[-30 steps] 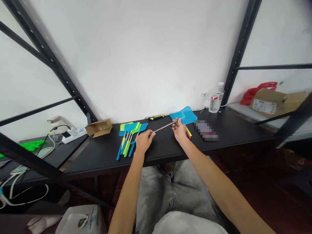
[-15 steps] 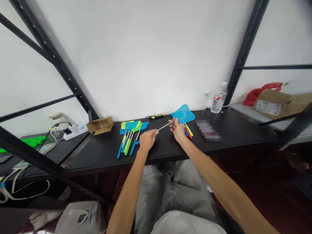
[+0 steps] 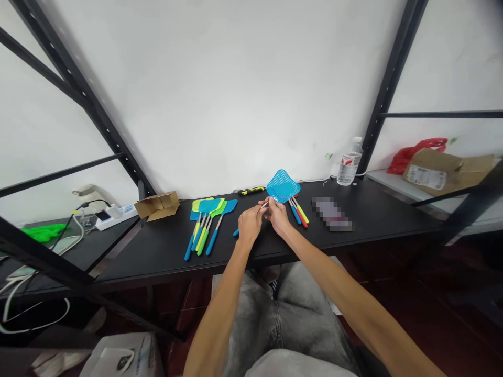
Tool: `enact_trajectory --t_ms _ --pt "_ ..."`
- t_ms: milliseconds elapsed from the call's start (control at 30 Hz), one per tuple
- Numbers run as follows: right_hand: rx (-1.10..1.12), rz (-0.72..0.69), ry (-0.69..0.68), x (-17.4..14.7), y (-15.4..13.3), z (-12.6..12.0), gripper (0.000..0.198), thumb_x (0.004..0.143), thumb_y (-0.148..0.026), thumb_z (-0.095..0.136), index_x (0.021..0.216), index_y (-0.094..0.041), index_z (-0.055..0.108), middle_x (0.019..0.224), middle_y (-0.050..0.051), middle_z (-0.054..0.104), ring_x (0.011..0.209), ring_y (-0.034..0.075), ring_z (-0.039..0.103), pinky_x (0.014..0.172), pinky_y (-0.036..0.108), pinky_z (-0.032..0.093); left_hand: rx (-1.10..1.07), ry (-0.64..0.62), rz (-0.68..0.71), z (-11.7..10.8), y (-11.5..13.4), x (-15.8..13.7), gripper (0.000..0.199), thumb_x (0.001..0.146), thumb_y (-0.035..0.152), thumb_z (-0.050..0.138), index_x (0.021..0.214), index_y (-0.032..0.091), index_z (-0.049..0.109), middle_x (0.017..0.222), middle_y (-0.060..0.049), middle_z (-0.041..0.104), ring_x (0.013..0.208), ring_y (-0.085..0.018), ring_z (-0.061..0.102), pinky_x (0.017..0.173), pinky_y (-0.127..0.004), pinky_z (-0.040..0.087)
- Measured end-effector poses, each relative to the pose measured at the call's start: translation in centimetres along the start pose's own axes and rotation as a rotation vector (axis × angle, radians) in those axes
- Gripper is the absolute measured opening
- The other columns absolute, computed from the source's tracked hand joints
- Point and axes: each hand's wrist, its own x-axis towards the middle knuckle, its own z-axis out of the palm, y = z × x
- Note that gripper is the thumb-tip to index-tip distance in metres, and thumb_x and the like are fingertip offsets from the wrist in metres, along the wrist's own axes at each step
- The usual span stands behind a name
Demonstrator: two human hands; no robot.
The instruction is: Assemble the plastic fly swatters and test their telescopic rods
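Note:
Both my hands are closed on one blue fly swatter [image 3: 283, 183], over the middle of the black table. Its meshed head points away from me, tilted up. My left hand [image 3: 250, 224] grips the shaft on the handle side, and the blue handle end [image 3: 236, 232] pokes out at its left. Close beside it, my right hand [image 3: 278, 215] pinches the metal shaft just below the head. Only a short bit of shaft shows between the fingers. Left of my hands lie several blue and green fly swatters [image 3: 204, 225]. Handles in blue, red and yellow [image 3: 301, 213] lie to the right, partly behind the held head.
A yellow and black box cutter [image 3: 252, 190] lies by the wall. An open cardboard box [image 3: 157, 206] stands at the table's left end, near a power strip [image 3: 118, 215]. On the right are a water bottle [image 3: 349, 165] and a blurred-out flat object [image 3: 332, 213].
My hands have come together, and the shaft showing between them is much shorter. The swatter's head has shifted left and turned to point more away from me.

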Motion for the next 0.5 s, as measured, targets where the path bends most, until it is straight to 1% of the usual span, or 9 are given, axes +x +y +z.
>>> enact_trajectory --t_ms 133,200,267,333,400,467,500 --pt "0.008 -0.001 -0.024 -0.2 0.0 0.3 0.044 0.078 -0.066 0.065 0.086 -0.023 0.062 0.101 0.006 0.074 0.068 0.014 0.065 0.046 0.021 0.041 -0.052 0.008 0.008 0.3 0.5 0.4 0.044 0.102 0.047 0.034 0.124 0.027 0.067 0.101 -0.007 0.074 0.09 -0.019 0.067 0.072 -0.025 0.041" --pt "-0.006 0.013 -0.013 -0.1 -0.1 0.3 0.044 0.077 -0.065 0.067 0.085 -0.022 0.063 0.1 0.006 0.074 0.067 0.014 0.065 0.046 0.021 0.041 -0.067 0.006 0.027 0.3 0.1 0.4 0.044 0.101 0.047 0.036 0.124 0.026 0.067 0.101 -0.007 0.074 0.092 -0.019 0.067 0.074 -0.025 0.043" --pt "0.0 0.023 0.012 0.1 -0.2 0.2 0.044 0.075 -0.065 0.068 0.086 -0.022 0.064 0.098 0.006 0.074 0.066 0.014 0.064 0.046 0.021 0.041 -0.068 0.0 0.049 0.0 -0.6 0.3 0.041 0.1 0.046 0.04 0.126 0.027 0.065 0.106 -0.006 0.073 0.096 -0.019 0.067 0.078 -0.025 0.044" --pt "0.042 0.025 0.07 0.3 -0.3 0.0 0.044 0.075 -0.064 0.068 0.088 -0.022 0.064 0.095 0.007 0.075 0.063 0.013 0.063 0.046 0.021 0.042 -0.037 -0.018 0.032 -0.3 -1.5 -0.2 0.039 0.098 0.045 0.046 0.128 0.028 0.064 0.109 -0.006 0.073 0.098 -0.02 0.067 0.08 -0.025 0.045" --pt "0.104 0.015 0.168 0.6 -0.6 -0.3 0.044 0.076 -0.063 0.068 0.09 -0.022 0.064 0.094 0.007 0.074 0.06 0.012 0.061 0.047 0.022 0.043 0.029 -0.048 -0.036 -0.9 -2.7 -0.8 0.041 0.094 0.049 0.052 0.127 0.027 0.064 0.105 -0.006 0.074 0.095 -0.022 0.068 0.078 -0.027 0.046" --pt "0.149 0.001 0.256 0.9 -0.8 -0.7 0.043 0.077 -0.063 0.066 0.091 -0.022 0.064 0.092 0.007 0.074 0.057 0.011 0.059 0.046 0.023 0.044 0.078 -0.067 -0.032 -1.5 -3.7 -1.6 0.039 0.094 0.051 0.051 0.119 0.027 0.068 0.104 -0.006 0.075 0.096 -0.022 0.068 0.079 -0.027 0.045" --pt "0.154 -0.007 0.279 1.0 -0.8 -0.9 0.043 0.078 -0.063 0.065 0.092 -0.022 0.064 0.091 0.007 0.074 0.056 0.011 0.058 0.046 0.023 0.044 0.094 -0.077 -0.019 -1.7 -3.9 -1.9 0.038 0.095 0.051 0.05 0.116 0.027 0.07 0.105 -0.006 0.075 0.097 -0.022 0.068 0.079 -0.027 0.045"
